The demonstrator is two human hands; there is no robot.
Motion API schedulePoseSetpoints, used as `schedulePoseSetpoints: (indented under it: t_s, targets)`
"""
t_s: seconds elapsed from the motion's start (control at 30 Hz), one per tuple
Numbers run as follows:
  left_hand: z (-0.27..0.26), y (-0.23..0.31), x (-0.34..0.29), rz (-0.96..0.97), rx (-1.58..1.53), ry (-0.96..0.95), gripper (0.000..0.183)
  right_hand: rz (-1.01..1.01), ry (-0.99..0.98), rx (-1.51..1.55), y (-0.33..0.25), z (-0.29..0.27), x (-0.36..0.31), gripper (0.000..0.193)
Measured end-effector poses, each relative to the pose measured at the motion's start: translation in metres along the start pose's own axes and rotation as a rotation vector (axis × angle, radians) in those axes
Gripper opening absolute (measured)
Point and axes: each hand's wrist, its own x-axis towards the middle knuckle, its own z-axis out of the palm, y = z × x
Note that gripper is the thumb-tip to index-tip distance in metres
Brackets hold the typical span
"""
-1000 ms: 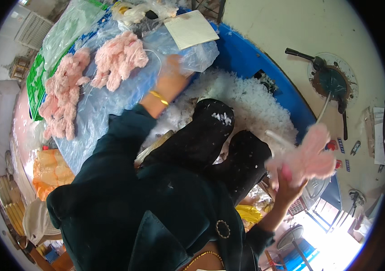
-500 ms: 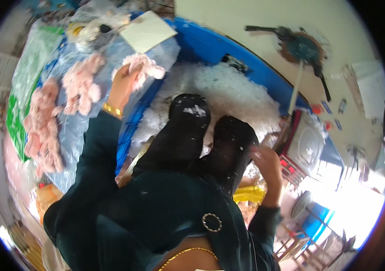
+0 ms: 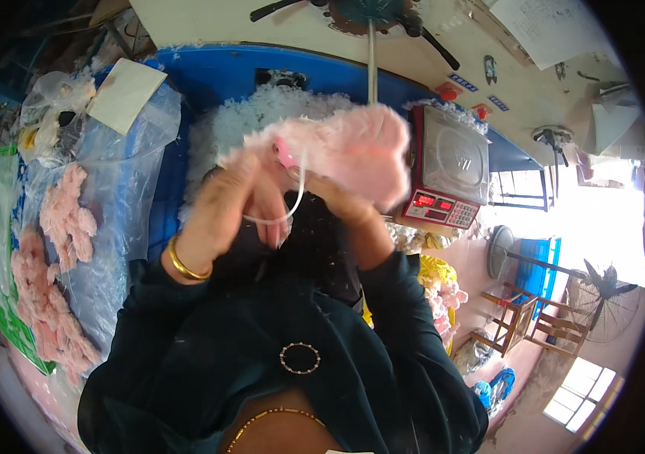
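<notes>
Both hands are raised together before my lap at a furry pink plush piece (image 3: 368, 151). My right hand (image 3: 341, 203) grips it from below, with the fingers partly hidden by the plush. My left hand (image 3: 224, 200) closes on its left end, fingers bent. Between the hands a small glossy pink part (image 3: 285, 153) shows against the fur. A thin white strip (image 3: 301, 185) curves down from there and passes by the left fingers. Further left, a pink plush skin (image 3: 69, 216) and more pink plush pieces (image 3: 42, 295) lie limp on clear plastic sheeting (image 3: 122, 200).
Loose white stuffing (image 3: 239, 113) fills a blue-walled bin (image 3: 209, 64) ahead. A digital scale (image 3: 451, 163) stands on the right. A machine with a metal rod (image 3: 372, 60) is at the far side. A yellow bag (image 3: 434, 271) and wooden stool (image 3: 508, 318) stand lower right.
My left hand has brought a pink plush piece from over the plastic sheeting to the middle. My right hand has come up from beside my knee to hold it too. The view has shifted.
</notes>
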Motion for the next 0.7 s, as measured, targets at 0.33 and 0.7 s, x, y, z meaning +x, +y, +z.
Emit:
schedulePoseSetpoints:
  t_s: [0.33,0.7]
  targets:
    - [0.004,-0.034,0.054,-0.149,-0.14,-0.022,0.031,0.456,-0.07,0.215,-0.037,-0.047,-0.009,0.054]
    - [-0.001,-0.053,0.057,0.286,0.238,0.002,0.031,0.464,-0.221,0.166,-0.042,-0.058,-0.025,0.039]
